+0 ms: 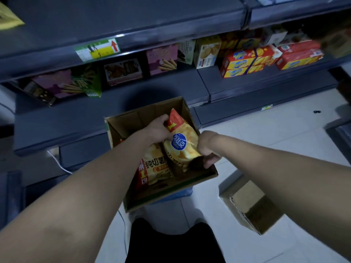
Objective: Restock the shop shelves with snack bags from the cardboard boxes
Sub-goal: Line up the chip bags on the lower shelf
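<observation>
Both hands hold one red-and-yellow snack bag (180,143) inside the open cardboard box (133,118) before the lower shelf (57,118), the left hand (157,128) curled round its top, the right hand (207,149) gripping its lower edge, beside a second bag (155,166).

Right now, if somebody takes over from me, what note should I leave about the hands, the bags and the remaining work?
Left hand grips the top of the raised chip bag; right hand grips its lower edge.
The bag is over the open cardboard box, not yet on a shelf. A second bag lies inside it.
Done: no chip bags shelved in view.
Left: put both bags probably on the low grey shelf, then check the smaller box on the floor.
</observation>
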Demonstrator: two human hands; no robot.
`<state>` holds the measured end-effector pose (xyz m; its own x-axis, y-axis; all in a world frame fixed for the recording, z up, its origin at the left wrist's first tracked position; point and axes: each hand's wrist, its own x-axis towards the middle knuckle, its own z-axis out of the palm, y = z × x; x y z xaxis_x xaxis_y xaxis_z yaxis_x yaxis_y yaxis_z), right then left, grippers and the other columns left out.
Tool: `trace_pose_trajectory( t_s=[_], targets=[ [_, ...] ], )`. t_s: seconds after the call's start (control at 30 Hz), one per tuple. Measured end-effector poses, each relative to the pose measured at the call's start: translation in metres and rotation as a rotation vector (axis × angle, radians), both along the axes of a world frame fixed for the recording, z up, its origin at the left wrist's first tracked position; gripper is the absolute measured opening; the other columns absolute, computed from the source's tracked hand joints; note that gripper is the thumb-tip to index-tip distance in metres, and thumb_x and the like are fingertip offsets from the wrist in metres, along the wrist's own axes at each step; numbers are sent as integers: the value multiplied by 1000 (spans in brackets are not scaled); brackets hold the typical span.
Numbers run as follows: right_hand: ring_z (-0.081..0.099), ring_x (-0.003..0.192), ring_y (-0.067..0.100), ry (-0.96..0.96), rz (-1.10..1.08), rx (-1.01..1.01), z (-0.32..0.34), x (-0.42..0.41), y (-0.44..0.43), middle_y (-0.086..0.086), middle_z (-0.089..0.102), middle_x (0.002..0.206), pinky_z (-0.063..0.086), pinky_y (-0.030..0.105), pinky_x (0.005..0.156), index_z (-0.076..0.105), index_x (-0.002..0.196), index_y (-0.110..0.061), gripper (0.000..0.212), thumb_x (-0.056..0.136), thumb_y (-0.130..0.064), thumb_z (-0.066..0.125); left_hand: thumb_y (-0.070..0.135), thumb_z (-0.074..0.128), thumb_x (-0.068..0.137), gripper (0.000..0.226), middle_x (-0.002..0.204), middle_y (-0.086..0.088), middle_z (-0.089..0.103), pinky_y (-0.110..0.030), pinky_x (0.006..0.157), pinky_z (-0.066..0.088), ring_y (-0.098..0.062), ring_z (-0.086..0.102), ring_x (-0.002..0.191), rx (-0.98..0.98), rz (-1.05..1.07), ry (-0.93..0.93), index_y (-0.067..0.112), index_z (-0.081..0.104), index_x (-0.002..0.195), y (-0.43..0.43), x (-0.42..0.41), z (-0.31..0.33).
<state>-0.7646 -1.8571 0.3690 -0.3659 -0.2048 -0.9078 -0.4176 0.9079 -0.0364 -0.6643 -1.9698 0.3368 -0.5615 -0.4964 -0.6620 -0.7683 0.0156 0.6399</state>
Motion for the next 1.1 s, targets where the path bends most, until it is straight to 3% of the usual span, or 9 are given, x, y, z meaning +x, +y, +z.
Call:
trace_pose_trajectory(
  t_s=[0.13, 0.23, 0.33, 0.43, 0.57, 0.7, 0.83, 0.97, 1.1],
  targets=[
    [71, 88, 28, 96, 164, -165, 58, -8, -9, 15, 62, 111, 58, 31, 67, 49, 123, 1, 32, 92, -1, 53, 0, 67, 78, 58, 119, -4, 54, -28, 67, 50, -21, 54, 109, 10, 130, 136, 17, 40, 127, -7, 15, 48],
    [67, 85, 31, 46, 60, -419, 113, -14, -17, 9, 54, 84, 53, 26, 48, 53, 95, -6, 8, 92, -1, 47, -6, 68, 76, 38, 108, -13, 60, -48, 81, 52, -26, 59, 99, -26, 224, 283, 18, 47, 96, -15, 24, 93],
    [59, 59, 28, 45, -139, -621, 165, -21, -28, 15, 54, 80, 52, 29, 38, 45, 75, -9, 21, 94, -2, 44, -1, 69, 78, 29, 92, -2, 65, -44, 91, 48, -22, 61, 94, -33, 284, 397, 21, 51, 82, -20, 34, 148],
    [59, 57, 24, 35, -320, -842, 218, -18, -41, 15, 56, 82, 54, 33, 50, 49, 93, -5, 3, 93, -8, 47, 15, 71, 81, 15, 96, 0, 69, -45, 92, 49, -22, 63, 100, -23, 326, 464, 20, 57, 85, -27, 41, 200],
    [64, 66, 18, -111, -494, -1055, 271, -11, -60, 9, 68, 88, 54, 28, 61, 59, 104, -7, 19, 89, -18, 61, 24, 74, 79, 42, 111, -7, 66, -29, 62, 54, -19, 66, 93, -125, 526, 567, 14, 41, 103, -44, 48, 262],
    [60, 90, 21, -255, -443, -1065, 297, 6, -83, 2, 66, 103, 52, 35, 66, 60, 114, -22, 29, 86, -28, 65, 21, 75, 78, 46, 111, -8, 65, -41, 84, 56, -22, 66, 97, -199, 624, 688, 11, 45, 111, -63, 62, 304],
    [60, 104, 26, -318, -355, -1091, 295, 28, -123, 1, 63, 116, 51, 48, 78, 40, 129, -35, 57, 85, -8, 65, 17, 72, 81, 38, 112, -8, 66, -42, 89, 54, -22, 66, 99, -206, 618, 708, 11, 52, 113, -93, 74, 319],
    [60, 106, 24, -294, -379, -1157, 282, 45, -178, 3, 61, 120, 55, 43, 73, 31, 134, -31, 65, 85, -3, 63, 7, 66, 84, 42, 117, -5, 63, -38, 85, 54, -21, 63, 102, -254, 590, 640, 11, 50, 122, -136, 84, 315],
    [58, 113, 25, -197, -359, -1184, 259, 55, -237, 7, 59, 124, 48, 45, 99, 39, 130, -16, 60, 80, -2, 68, 4, 62, 86, 47, 112, -2, 62, -43, 90, 53, -22, 61, 106, -321, 564, 583, 17, 46, 129, -187, 91, 303]
  ],
)
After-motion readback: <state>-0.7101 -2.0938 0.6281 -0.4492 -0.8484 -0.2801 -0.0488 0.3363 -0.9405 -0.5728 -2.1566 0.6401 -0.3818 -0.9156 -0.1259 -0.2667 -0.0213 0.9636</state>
